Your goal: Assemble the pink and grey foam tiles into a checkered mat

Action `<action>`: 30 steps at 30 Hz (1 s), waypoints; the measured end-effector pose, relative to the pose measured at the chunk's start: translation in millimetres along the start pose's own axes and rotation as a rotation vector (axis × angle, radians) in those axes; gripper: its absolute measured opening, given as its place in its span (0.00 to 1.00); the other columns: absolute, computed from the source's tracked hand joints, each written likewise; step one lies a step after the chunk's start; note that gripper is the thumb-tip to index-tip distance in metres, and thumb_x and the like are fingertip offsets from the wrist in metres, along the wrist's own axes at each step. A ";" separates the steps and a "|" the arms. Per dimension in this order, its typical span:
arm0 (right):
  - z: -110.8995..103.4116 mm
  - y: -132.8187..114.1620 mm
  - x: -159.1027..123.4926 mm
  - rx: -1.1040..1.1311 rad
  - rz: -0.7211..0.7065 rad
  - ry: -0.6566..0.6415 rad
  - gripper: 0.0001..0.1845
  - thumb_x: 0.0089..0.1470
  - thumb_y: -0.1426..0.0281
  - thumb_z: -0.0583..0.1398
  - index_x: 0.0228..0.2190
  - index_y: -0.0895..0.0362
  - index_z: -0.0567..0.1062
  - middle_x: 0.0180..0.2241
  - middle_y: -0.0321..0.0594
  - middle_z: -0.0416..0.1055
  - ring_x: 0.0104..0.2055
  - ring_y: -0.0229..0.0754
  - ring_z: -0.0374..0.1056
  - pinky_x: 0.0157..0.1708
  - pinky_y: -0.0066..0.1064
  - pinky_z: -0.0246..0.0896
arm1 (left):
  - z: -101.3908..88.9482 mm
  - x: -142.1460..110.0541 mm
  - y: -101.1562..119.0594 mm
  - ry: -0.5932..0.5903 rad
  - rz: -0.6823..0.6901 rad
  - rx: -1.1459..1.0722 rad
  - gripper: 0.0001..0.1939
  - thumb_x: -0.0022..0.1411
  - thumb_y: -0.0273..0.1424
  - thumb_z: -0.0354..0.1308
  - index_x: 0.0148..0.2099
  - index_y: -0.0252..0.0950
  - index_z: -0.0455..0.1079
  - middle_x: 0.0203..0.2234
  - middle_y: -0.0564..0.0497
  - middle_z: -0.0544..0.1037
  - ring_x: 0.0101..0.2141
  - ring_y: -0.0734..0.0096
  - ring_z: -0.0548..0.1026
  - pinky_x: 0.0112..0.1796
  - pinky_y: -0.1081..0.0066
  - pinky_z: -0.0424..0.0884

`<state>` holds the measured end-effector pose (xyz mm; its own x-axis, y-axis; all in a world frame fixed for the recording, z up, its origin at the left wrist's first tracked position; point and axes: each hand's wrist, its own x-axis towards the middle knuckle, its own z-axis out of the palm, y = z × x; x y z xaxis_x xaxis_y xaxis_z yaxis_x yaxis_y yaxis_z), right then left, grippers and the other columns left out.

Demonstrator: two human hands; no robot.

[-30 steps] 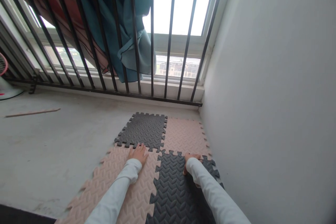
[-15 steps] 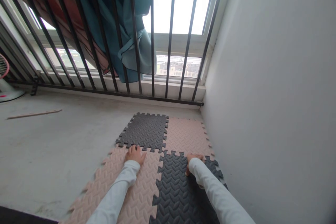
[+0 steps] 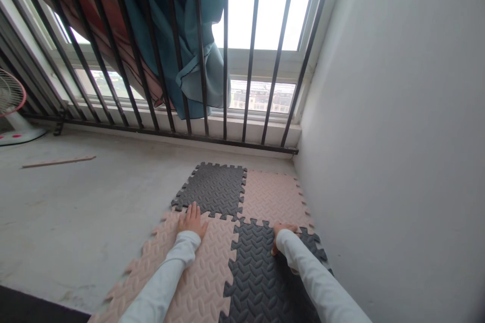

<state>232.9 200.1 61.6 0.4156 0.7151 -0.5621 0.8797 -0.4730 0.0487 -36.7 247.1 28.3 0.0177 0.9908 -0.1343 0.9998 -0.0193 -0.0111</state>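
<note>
Puzzle-edged foam mat tiles lie on the floor in a two-by-two checker pattern. My left hand (image 3: 192, 221) rests flat with fingers stretched over the seam between the near pink tile (image 3: 206, 267) and the far dark grey tile (image 3: 215, 189). On the near black tile (image 3: 261, 277), my right hand (image 3: 283, 232) presses close to its far edge, where it meets the far pink tile (image 3: 275, 197). Its thumb is spread apart from the other fingers, which are partly hidden by the wrist and sleeve.
A white wall (image 3: 394, 141) stands close along the right. Black railing bars (image 3: 226, 60) cross in front of the window, with a teal and red curtain (image 3: 212, 5) behind them. A thin stick (image 3: 58, 162) and a fan (image 3: 18, 128) are on the left floor.
My left hand's fingers have stretched forward onto the dark grey tile's edge. My right hand is nearly unchanged on the black tile. The whole view has shifted slightly.
</note>
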 end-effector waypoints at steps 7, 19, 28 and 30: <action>-4.1 -3.0 -6.0 -0.085 0.070 -0.037 0.62 0.13 0.66 0.70 0.55 0.59 0.52 0.56 0.60 0.47 0.56 0.68 0.41 0.48 0.55 0.47 | 1.8 15.4 -13.5 -0.120 -0.018 0.035 0.36 0.54 0.42 0.38 0.60 0.26 0.41 0.59 0.42 0.47 0.58 0.60 0.47 0.54 0.58 0.48; -7.0 -3.3 -8.2 -0.100 0.071 -0.056 0.63 0.13 0.66 0.70 0.55 0.57 0.52 0.57 0.59 0.45 0.57 0.68 0.39 0.48 0.57 0.46 | 10.5 13.4 -26.5 -0.008 -0.178 -0.003 0.47 0.44 0.58 0.41 0.60 0.33 0.46 0.60 0.38 0.40 0.59 0.52 0.37 0.54 0.53 0.40; -4.9 -3.2 -5.5 -0.065 0.071 -0.057 0.61 0.14 0.66 0.70 0.54 0.59 0.53 0.57 0.60 0.45 0.57 0.68 0.37 0.50 0.55 0.44 | -3.9 20.6 -41.4 -0.140 -0.145 -0.044 0.45 0.41 0.57 0.44 0.59 0.41 0.47 0.59 0.37 0.44 0.59 0.52 0.39 0.51 0.47 0.43; -4.8 -3.0 -5.5 -0.078 0.068 -0.056 0.60 0.15 0.66 0.70 0.54 0.59 0.54 0.57 0.60 0.45 0.57 0.68 0.37 0.50 0.56 0.44 | -6.9 22.5 -45.7 -0.179 -0.114 -0.030 0.43 0.42 0.56 0.46 0.59 0.43 0.47 0.59 0.38 0.45 0.59 0.54 0.40 0.51 0.48 0.44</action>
<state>229.2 200.0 68.6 0.4633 0.6519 -0.6003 0.8661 -0.4766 0.1508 -81.9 271.2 32.6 -0.0955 0.9468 -0.3073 0.9952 0.0980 -0.0073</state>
